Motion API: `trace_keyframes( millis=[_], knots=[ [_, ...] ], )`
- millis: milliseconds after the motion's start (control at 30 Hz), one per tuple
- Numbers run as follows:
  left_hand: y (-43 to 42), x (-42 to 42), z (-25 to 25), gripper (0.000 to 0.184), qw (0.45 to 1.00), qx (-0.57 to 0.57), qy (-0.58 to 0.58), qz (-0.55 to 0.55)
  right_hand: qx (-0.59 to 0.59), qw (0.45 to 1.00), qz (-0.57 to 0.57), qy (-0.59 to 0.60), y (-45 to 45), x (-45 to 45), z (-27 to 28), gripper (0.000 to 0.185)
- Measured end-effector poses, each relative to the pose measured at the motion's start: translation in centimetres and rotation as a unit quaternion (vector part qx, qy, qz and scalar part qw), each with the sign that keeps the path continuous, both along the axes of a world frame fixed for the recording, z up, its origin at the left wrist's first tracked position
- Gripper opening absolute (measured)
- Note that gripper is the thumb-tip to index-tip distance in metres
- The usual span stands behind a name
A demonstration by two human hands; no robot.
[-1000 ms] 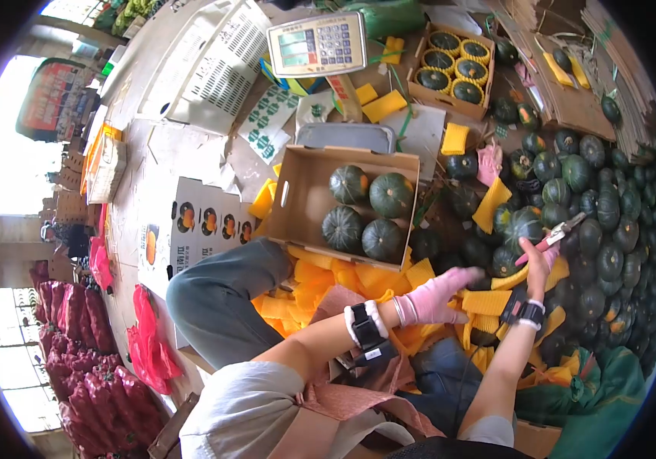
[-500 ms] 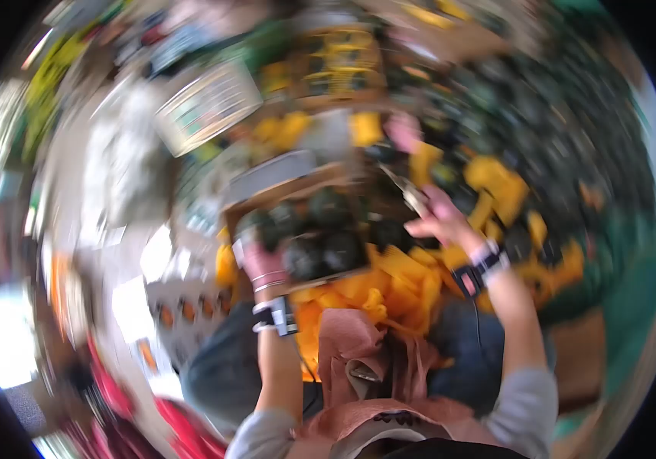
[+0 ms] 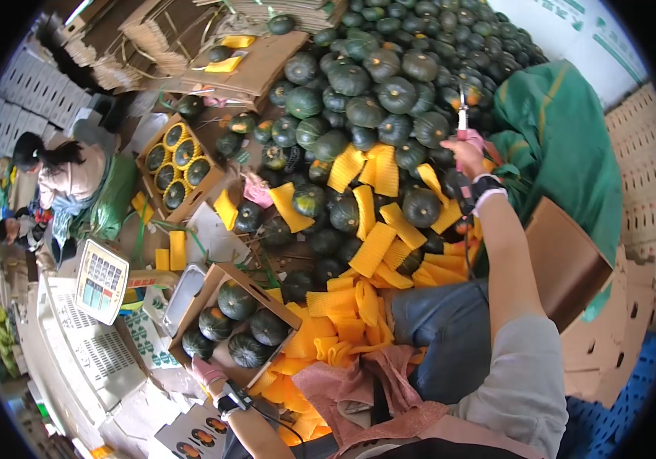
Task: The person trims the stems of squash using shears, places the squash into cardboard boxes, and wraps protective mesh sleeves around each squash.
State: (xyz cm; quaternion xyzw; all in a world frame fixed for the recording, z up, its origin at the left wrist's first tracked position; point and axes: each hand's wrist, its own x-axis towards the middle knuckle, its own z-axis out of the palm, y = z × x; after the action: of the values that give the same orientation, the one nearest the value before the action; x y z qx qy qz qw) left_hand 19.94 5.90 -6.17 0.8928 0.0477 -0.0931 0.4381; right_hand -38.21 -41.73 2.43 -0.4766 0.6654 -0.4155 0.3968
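My right hand (image 3: 467, 153), partly in pink, is closed around pruning shears (image 3: 462, 115). Their blades point away from me, over the edge of a large heap of dark green squashes (image 3: 397, 96). At the lower left my left hand (image 3: 207, 373) holds the near corner of an open cardboard box (image 3: 286, 315); its fingers are only partly visible. Several green squashes (image 3: 270, 327) sit inside this box, with bare cardboard showing between them. Yellow foam sleeves (image 3: 374, 249) lie over my lap and among the loose squashes in front of me.
Left of the box stands a scale with a keypad (image 3: 102, 281) beside a white crate (image 3: 87, 336). Farther back is a box of sleeved squashes (image 3: 209, 177); another person (image 3: 71, 168) sits beyond. A green tarp (image 3: 561, 145) and a cardboard box (image 3: 569, 252) are at right.
My view has swung right and sharpened. My right hand has moved with the shears from beside the box out to the heap. My left hand stays at the box.
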Motion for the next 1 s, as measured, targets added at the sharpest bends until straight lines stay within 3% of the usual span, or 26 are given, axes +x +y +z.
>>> trace_keyframes(
  millis=[33, 67, 100, 133, 167, 200, 233, 267, 300, 333, 400, 433, 467, 600, 667, 767, 900, 1000],
  knots=[
    [-0.6, -0.1, 0.1, 0.060, 0.985, -0.156, -0.008, 0.071, -0.030, 0.998, -0.018, 0.050, -1.0, -0.2, -0.3, 0.026],
    [-1.5, -0.9, 1.0, 0.059, 0.970, -0.229, -0.024, 0.084, -0.050, 0.994, -0.039, 0.091, -2.3, -0.4, -1.0, 0.025],
    [-4.7, -4.8, 5.4, 0.056, 0.978, -0.196, -0.036, 0.063, -0.043, 0.988, -0.075, 0.129, -3.6, -0.4, -1.9, 0.026],
    [-5.6, -6.1, 6.2, 0.055, 0.984, -0.149, -0.096, 0.024, -0.077, 0.979, -0.105, 0.154, -4.0, 0.1, -1.9, 0.030],
    [-6.2, -7.6, 7.0, 0.055, 0.982, -0.100, -0.159, -0.008, -0.069, 0.993, -0.099, -0.003, -4.3, 0.8, -1.8, 0.029],
    [-4.3, -5.9, 3.8, 0.056, 0.959, -0.259, -0.103, -0.054, -0.005, 0.996, -0.080, 0.032, -4.4, 1.5, -0.2, 0.027],
    [-6.7, -9.0, 7.3, 0.056, 0.956, -0.263, -0.116, -0.056, -0.036, 0.994, -0.100, 0.002, -5.5, 0.9, -2.7, 0.020],
    [-7.5, -10.1, 8.4, 0.055, 0.962, -0.213, -0.156, -0.066, 0.049, 0.996, -0.079, -0.017, -7.0, -0.7, -3.9, 0.022],
    [-8.4, -11.2, 9.5, 0.054, 0.965, -0.162, -0.195, -0.073, -0.036, 0.995, -0.088, -0.015, -6.7, 0.5, -3.8, 0.028],
    [-6.8, -9.3, 6.4, 0.060, 0.956, -0.066, -0.269, -0.102, -0.072, 0.991, -0.100, -0.046, -8.3, -0.4, -6.0, 0.036],
    [-7.9, -10.6, 7.9, 0.067, 0.944, 0.071, -0.309, -0.088, 0.049, 0.987, -0.086, 0.129, -8.7, -0.4, -5.1, 0.043],
    [-8.4, -11.5, 8.6, 0.068, 0.943, 0.096, -0.308, -0.088, 0.063, 0.981, -0.007, 0.182, -10.3, -1.9, -7.2, 0.041],
    [-9.2, -12.6, 9.3, 0.070, 0.939, 0.126, -0.306, -0.095, 0.075, 0.988, 0.027, 0.133, -11.1, -1.9, -8.9, 0.040],
    [-10.3, -14.1, 9.2, 0.071, 0.960, 0.105, -0.234, -0.115, 0.095, 0.993, 0.062, -0.022, -13.1, -1.5, -13.6, 0.049],
    [-11.2, -14.9, 9.3, 0.071, 0.957, 0.085, -0.247, -0.127, 0.134, 0.970, 0.066, 0.192, -14.0, -2.7, -13.3, 0.062],
    [-11.4, -14.7, 8.2, 0.065, 0.933, 0.012, -0.313, -0.176, 0.091, 0.973, 0.097, 0.190, -13.7, -2.8, -11.8, 0.049],
    [-11.6, -16.4, 10.6, 0.067, 0.978, -0.147, -0.081, -0.125, 0.123, 0.970, 0.097, 0.187, -8.5, -2.5, -6.2, 0.034],
    [-7.1, -13.2, 6.1, 0.059, 0.953, -0.093, -0.185, -0.220, 0.209, 0.970, 0.040, 0.117, -6.7, -1.5, -3.8, 0.024]
  ],
)
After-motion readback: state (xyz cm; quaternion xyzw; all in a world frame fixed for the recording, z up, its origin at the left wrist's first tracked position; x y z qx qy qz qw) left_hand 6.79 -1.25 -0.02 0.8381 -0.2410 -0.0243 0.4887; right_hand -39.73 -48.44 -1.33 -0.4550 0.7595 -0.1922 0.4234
